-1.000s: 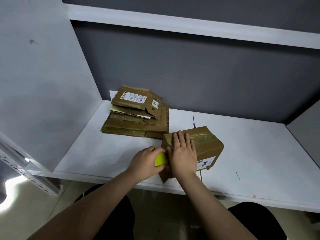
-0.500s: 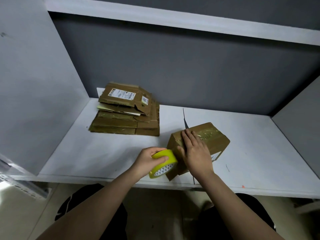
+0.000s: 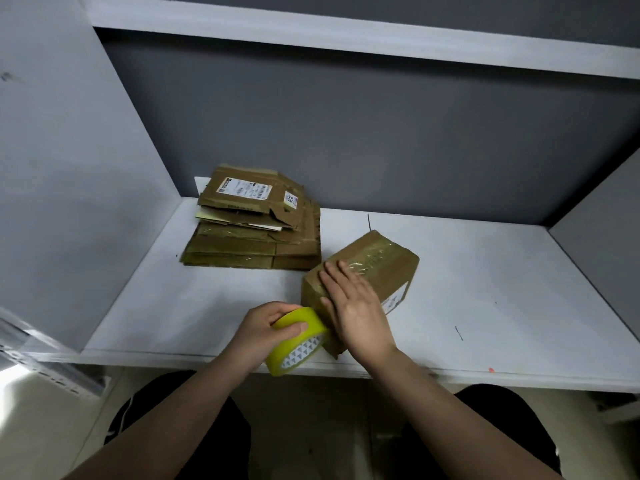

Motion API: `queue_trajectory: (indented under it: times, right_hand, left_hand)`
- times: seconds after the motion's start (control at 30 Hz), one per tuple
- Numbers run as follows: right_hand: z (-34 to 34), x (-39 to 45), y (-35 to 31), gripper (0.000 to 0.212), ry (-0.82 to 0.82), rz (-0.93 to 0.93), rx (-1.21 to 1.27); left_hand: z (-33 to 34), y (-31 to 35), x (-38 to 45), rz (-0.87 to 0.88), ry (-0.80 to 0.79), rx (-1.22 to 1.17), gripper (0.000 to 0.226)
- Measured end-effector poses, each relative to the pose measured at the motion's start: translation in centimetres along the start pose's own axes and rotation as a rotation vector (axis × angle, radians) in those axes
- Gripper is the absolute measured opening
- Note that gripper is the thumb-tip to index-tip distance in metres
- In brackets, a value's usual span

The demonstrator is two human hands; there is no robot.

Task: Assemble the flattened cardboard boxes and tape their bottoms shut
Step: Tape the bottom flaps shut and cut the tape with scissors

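Note:
An assembled brown cardboard box [image 3: 382,263] lies on the white shelf [image 3: 485,306], with shiny tape along its upper face. My right hand [image 3: 353,306] lies flat on the near end of the box, fingers straight and pressing. My left hand [image 3: 266,329] grips a yellow roll of tape [image 3: 298,341] held against the box's near left corner, just over the shelf's front edge. A stack of flattened cardboard boxes [image 3: 254,225] with white labels sits at the back left of the shelf.
Grey side panels close the shelf on the left [image 3: 69,168] and right [image 3: 602,230], with a grey back wall and another white shelf [image 3: 346,36] overhead. My knees in dark trousers show below the front edge.
My left hand has drawn the tape roll out from beside the box toward the shelf's front edge, so more of the roll shows. My right hand stays flat on the box.

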State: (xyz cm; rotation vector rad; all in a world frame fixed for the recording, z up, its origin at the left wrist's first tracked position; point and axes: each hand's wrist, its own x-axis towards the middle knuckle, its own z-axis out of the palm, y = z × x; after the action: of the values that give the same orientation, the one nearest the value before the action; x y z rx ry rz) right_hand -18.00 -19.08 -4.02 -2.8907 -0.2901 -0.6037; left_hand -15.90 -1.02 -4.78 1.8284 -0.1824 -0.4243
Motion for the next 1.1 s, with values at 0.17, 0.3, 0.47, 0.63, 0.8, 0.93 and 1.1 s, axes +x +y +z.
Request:
queue_trajectory:
  times: [0.17, 0.3, 0.47, 0.63, 0.8, 0.93, 1.1]
  right_hand:
    - [0.0, 1.7, 0.6, 0.048, -0.124, -0.207, 0.086]
    - [-0.3, 2.4, 1.9, 0.056, -0.141, -0.056, -0.04]
    - [-0.1, 1.5, 2.3, 0.058, -0.151, 0.226, 0.115]
    - [-0.4, 2.4, 4.4, 0.054, -0.187, 0.154, 0.321]
    - [0.0, 3.8, 5.4, 0.05, -0.174, 0.053, 0.239]
    - [0.0, 4.6, 6.0, 0.05, -0.181, 0.013, 0.219]
    - [0.0, 4.8, 6.5, 0.049, -0.182, -0.003, 0.22]
  left_hand:
    - [-1.0, -0.7, -1.1, -0.045, 0.063, -0.089, 0.028]
    - [0.3, -0.6, -0.7, -0.072, 0.089, -0.173, 0.041]
    - [2.4, -0.1, 0.1, -0.069, 0.028, -0.171, 0.056]
    - [3.0, 0.0, 1.2, -0.137, -0.022, -0.204, 0.06]
    - [3.3, 0.6, 2.6, -0.196, -0.08, -0.311, 0.059]
    - [3.2, 1.3, 3.7, -0.249, -0.128, -0.382, 0.056]
    - [2.5, 2.0, 4.1, -0.263, -0.18, -0.391, 0.053]
